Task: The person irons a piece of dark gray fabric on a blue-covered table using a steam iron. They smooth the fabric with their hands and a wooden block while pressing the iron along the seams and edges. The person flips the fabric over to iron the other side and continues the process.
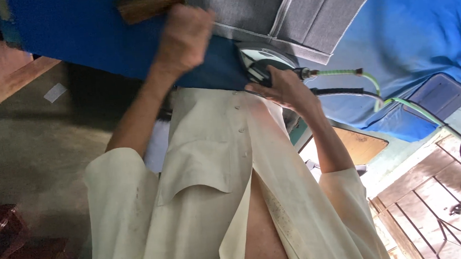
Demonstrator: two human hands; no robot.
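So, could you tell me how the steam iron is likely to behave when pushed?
The steam iron probably feels heavy for its size, given its metal body. Its flat sole should glide easily over the grey fabric. The hoses at its rear may tug back against the right hand holding it.

Blue padded table (102,30) under grey cloth (265,4)

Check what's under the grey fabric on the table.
A blue cover lies under the grey fabric. The iron, gripped by the right hand, sits at its hemmed edge. Whatever is beneath the cover is hidden.
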